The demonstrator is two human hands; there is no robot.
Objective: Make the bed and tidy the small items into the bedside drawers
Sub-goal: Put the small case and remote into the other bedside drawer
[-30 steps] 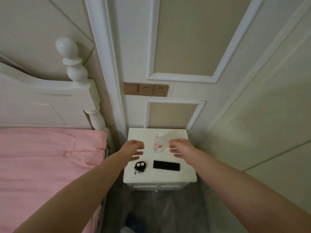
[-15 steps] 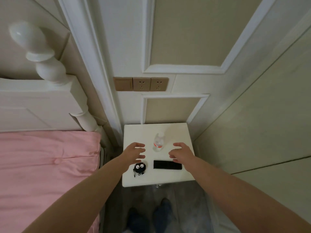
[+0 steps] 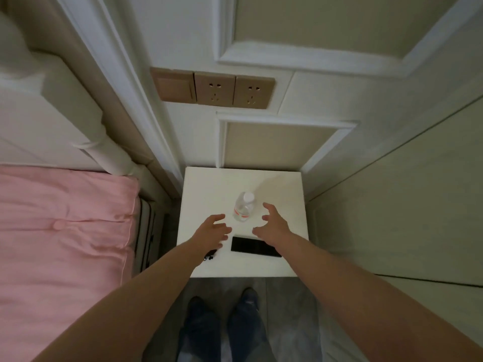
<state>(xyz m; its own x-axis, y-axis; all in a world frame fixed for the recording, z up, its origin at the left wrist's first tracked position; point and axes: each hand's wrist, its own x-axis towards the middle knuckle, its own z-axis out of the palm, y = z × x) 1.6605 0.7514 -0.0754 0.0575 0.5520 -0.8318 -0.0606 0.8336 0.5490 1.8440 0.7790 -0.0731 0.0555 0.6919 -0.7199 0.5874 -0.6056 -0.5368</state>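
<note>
I have both grips released, fingers spread, over the tabletop (image 3: 285, 184): left hand (image 3: 213, 231) and right hand (image 3: 274, 226) flank the bottle (image 3: 244, 209), which stands upright just ahead of and between them, untouched. The phone (image 3: 254, 247) lies just behind my right hand; a small dark charm (image 3: 210, 254) is mostly hidden under my left wrist. My worry: a clumsy close could tip the light bottle, or my left forearm could sweep the charm off the near edge.
</note>
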